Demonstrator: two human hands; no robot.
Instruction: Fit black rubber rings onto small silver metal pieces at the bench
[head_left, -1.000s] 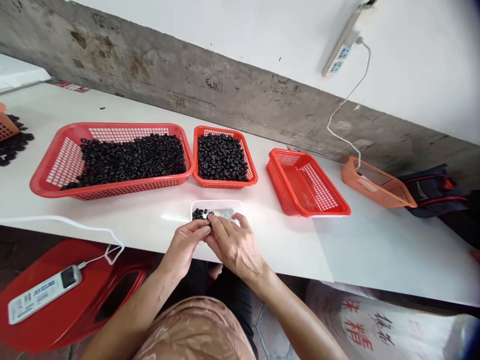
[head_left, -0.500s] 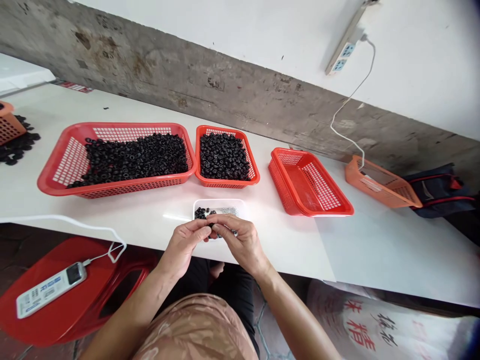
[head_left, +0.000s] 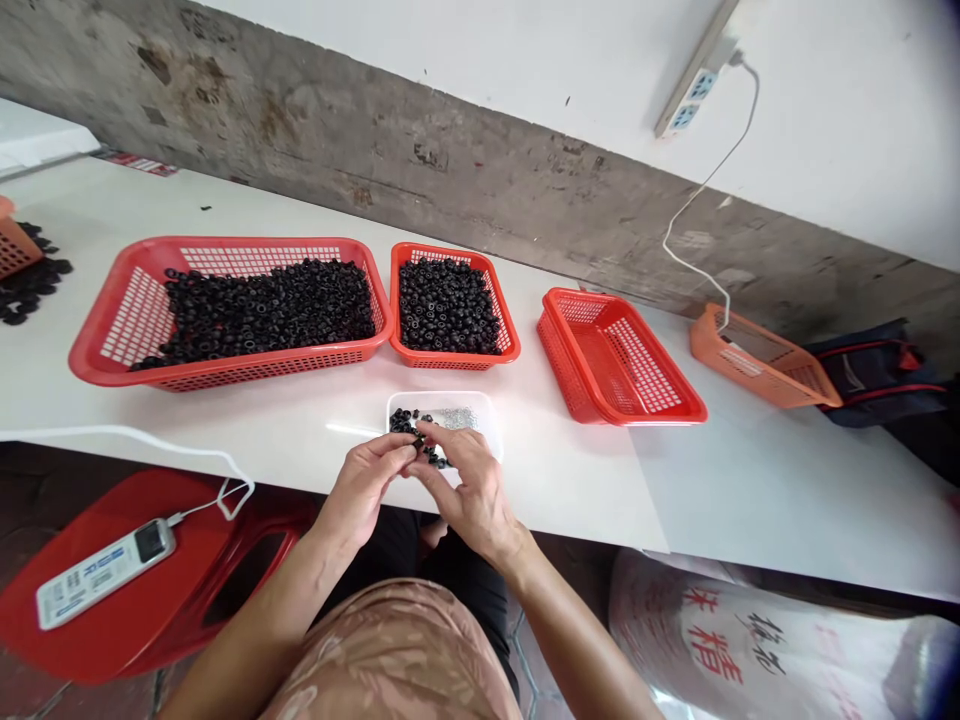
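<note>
My left hand is closed, with thumb and forefinger pinching a small black ring-shaped part over the front of a shallow white tray. Close beside it is my right hand, its thumb and forefinger spread apart around the part; contact with it cannot be made out. Loose black rings lie at the tray's left, and a patch of tiny clear or silvery pieces lies at its back right. The right hand covers some of the tray.
Behind the tray stand a long red basket and a smaller red basket, both holding black rings. Stacked red baskets and an orange basket are to the right. A white device with a cable rests on a red stool.
My right thumb and forefinger have spread from their pinch at the small part, while the left hand keeps hold of it. The whole view has shifted slightly.
</note>
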